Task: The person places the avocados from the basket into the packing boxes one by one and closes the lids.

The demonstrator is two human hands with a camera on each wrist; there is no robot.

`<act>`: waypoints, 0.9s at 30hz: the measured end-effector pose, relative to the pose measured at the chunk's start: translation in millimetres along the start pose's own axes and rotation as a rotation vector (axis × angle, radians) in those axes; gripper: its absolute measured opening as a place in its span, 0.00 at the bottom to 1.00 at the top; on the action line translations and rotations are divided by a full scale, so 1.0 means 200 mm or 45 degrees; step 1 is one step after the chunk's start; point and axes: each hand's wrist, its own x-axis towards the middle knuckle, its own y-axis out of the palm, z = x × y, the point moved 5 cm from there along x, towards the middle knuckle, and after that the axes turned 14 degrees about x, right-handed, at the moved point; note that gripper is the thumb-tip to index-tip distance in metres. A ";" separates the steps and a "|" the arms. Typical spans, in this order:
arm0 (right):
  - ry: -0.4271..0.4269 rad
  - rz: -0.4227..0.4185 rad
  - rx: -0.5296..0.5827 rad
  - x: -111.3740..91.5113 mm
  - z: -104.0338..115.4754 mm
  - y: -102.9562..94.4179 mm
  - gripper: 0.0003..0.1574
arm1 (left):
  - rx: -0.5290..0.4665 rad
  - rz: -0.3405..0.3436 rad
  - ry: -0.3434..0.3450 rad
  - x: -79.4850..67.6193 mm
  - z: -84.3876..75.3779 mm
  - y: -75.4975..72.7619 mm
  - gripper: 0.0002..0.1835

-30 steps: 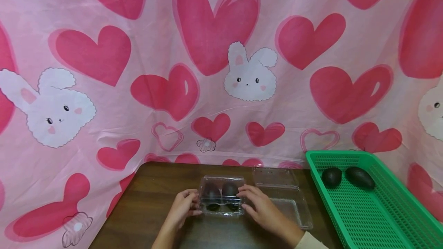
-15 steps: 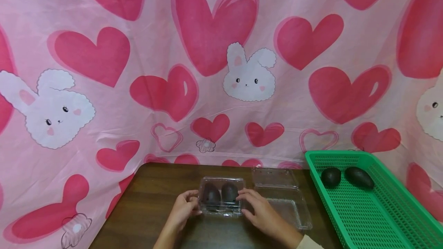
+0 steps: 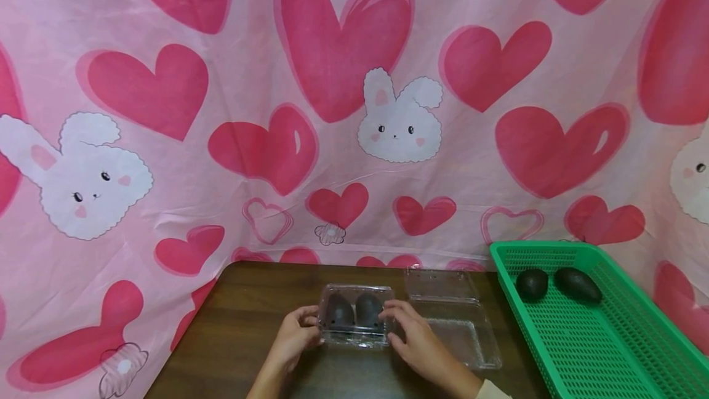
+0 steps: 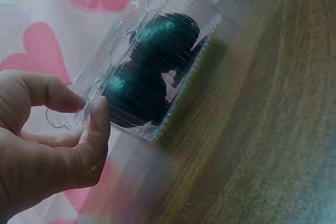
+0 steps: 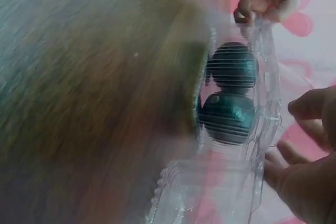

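In the head view a clear plastic clamshell box [image 3: 354,338] stands on the table with its lid down. Two dark avocados [image 3: 339,311] lie side by side inside it, seen through the ribbed wall in both wrist views. My left hand [image 3: 296,334] pinches the box's left edge; the left wrist view shows thumb and finger meeting at the rim. On the opposite side my right hand [image 3: 412,331] holds the right edge, its fingers over the lid's corner and the thumb lower at the side.
A second clamshell [image 3: 460,331] lies open behind my right hand, its lid folded back. Right of it stands a green perforated basket [image 3: 587,343] holding two more avocados [image 3: 577,285]. A pink heart-print cloth [image 3: 471,165] hangs behind the wooden table [image 3: 249,294].
The lid's front edge has come down over the avocados, which now show more clearly through it. Both hands have stayed at the box's sides with only slight shifts.
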 end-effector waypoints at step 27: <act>0.245 0.090 -0.115 0.08 0.01 0.02 0.37 | 0.010 -0.004 0.013 -0.01 -0.02 0.00 0.33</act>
